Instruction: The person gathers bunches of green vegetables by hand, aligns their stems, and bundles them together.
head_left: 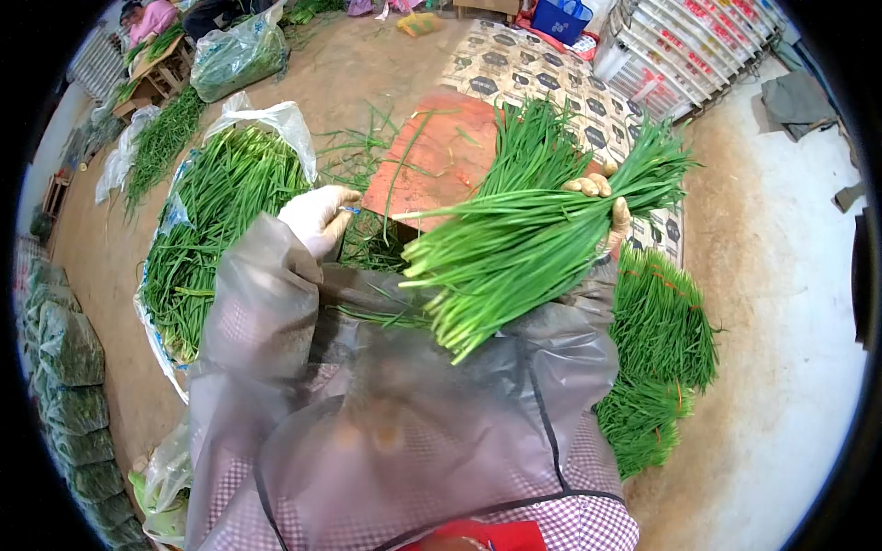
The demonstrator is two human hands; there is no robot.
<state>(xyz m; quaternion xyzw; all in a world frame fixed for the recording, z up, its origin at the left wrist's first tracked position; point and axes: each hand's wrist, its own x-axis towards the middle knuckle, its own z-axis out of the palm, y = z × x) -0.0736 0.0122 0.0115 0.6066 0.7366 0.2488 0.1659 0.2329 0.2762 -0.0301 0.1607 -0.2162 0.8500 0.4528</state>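
Note:
My right hand (617, 219), in a stained glove, is wrapped round a big loose bunch of garlic chives (524, 243). Their pale cut ends point left and toward my body, and the leaf tips fan out to the upper right. My left hand (317, 216), in a whitish glove, is closed at the left of the board, apart from the bunch. A small blue thing (349, 209) shows at its fingertips, too small to name. More chives (537, 138) lie on the reddish board (418, 151) beyond the held bunch.
On my left stands an open sack (296, 129) full of chives. Banded chive bundles (663, 317) are stacked at my right. Patterned matting (496, 60), stacked white crates (675, 55) and a blue basket (560, 20) lie ahead. Another person (152, 20) sits far left.

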